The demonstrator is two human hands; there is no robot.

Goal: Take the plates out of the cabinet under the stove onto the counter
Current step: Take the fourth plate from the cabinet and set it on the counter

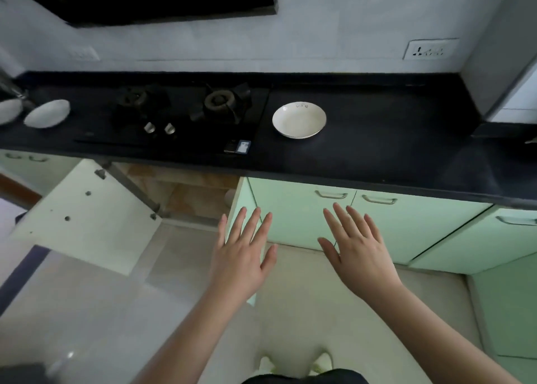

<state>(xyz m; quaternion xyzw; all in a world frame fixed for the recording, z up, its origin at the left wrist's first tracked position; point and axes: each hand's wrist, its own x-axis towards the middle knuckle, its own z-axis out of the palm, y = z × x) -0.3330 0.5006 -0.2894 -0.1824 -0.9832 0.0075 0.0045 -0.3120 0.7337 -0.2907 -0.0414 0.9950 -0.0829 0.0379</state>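
Both my hands, left [242,256] and right [359,253], hovered flat and empty; one plate [299,120] sat on the counter [392,139] at twelve o'clock, cabinet [189,192] open at ten.

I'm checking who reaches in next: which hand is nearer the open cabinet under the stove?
Left. The left hand hovers open just right of the open cabinet, by its right door edge. The right hand is further right, before the closed green doors.

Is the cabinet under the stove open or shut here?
Open. The left door is swung wide out, baring the cabinet's inside below the stove. Both hands hold nothing.
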